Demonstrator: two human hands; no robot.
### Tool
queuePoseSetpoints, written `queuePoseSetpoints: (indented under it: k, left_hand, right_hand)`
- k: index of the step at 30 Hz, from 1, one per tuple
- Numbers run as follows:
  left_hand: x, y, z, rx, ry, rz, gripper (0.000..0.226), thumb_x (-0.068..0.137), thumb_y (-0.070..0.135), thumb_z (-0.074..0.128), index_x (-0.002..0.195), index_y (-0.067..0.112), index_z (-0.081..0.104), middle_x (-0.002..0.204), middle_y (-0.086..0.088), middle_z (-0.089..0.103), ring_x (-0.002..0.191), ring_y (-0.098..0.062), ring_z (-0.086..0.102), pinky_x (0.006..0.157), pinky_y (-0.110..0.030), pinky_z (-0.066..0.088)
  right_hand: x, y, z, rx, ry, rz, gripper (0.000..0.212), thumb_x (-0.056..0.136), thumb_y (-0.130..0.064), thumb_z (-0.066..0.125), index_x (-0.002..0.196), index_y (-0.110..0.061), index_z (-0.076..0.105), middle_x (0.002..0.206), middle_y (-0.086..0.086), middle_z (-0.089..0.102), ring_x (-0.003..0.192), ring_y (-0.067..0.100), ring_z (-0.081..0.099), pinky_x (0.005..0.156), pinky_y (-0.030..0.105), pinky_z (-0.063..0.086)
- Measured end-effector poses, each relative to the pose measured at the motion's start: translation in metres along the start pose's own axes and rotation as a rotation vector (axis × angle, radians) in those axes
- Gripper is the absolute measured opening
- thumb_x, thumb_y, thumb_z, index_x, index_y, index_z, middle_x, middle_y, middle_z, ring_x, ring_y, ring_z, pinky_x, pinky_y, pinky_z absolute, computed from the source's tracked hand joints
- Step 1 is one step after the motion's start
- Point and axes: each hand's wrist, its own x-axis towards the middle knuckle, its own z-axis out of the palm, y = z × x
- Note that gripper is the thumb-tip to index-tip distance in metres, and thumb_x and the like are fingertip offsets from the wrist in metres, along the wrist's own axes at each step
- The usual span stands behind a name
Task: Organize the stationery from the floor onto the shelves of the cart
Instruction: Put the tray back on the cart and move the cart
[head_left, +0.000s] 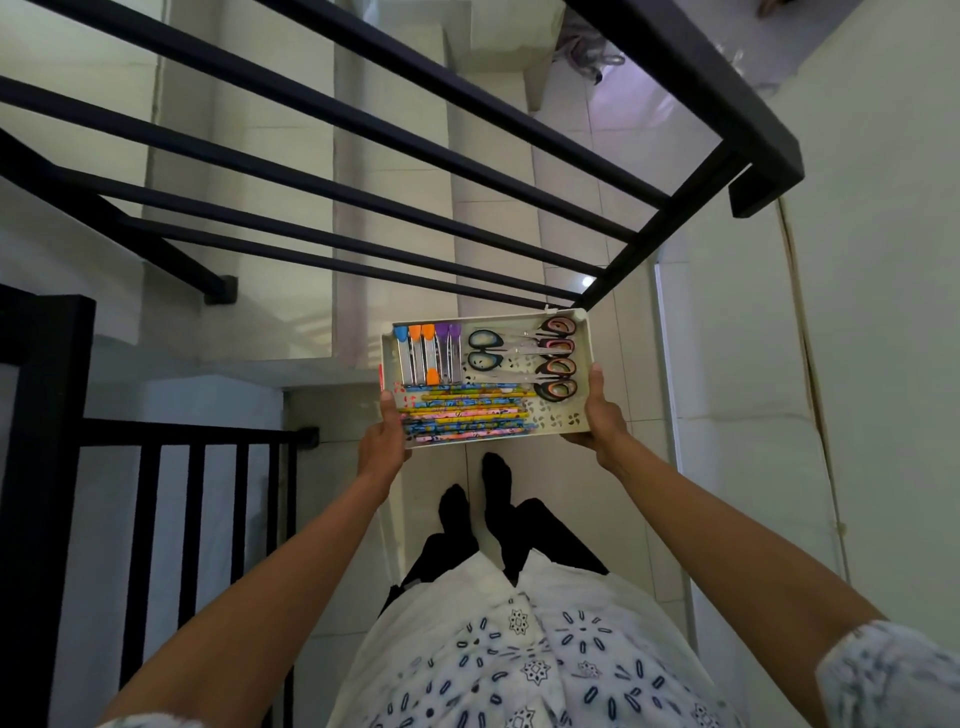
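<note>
Head view: white perforated tray (582, 358) held level in the air, in front of the body, above the tiled floor (613, 249) beside a black railing (363, 124). Left hand (383, 434) grips its near-left edge, thumb on the rim. Right hand (597, 410) grips the near-right edge, thumb up the side. In the tray: patterned pencils (462, 413) along the near side, scissors (524, 358) far right, colour-capped pens (428, 353) far left.

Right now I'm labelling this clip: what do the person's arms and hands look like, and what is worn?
Both forearms are bare, with no gloves on the left hand or right hand. White short sleeves carry a dark blue pattern.
</note>
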Motion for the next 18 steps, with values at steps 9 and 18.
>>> queuePoseSetpoints:
  k: [9,18]
  left_hand:
    - [-0.012,-0.018,-0.008,0.062,0.028,-0.002,0.088,0.091,0.080,0.014,0.111,0.014,0.069,0.110,-0.013,0.069,0.102,-0.031,0.064,0.096,-0.053,0.053]
    - [-0.014,-0.026,-0.010,0.042,0.097,0.033,0.065,0.099,0.067,0.029,0.104,0.014,0.067,0.105,-0.010,0.069,0.089,-0.022,0.061,0.081,-0.037,0.049]
  right_hand:
    - [-0.011,0.017,-0.002,-0.014,-0.017,0.026,0.089,0.085,-0.084,0.031,0.114,-0.008,0.068,0.107,0.015,0.073,0.103,0.032,0.067,0.091,0.049,0.057]
    - [-0.017,0.021,-0.004,-0.014,0.001,-0.027,0.083,0.091,-0.077,0.030,0.122,-0.006,0.062,0.114,0.013,0.070,0.105,0.028,0.065,0.096,0.045,0.055]
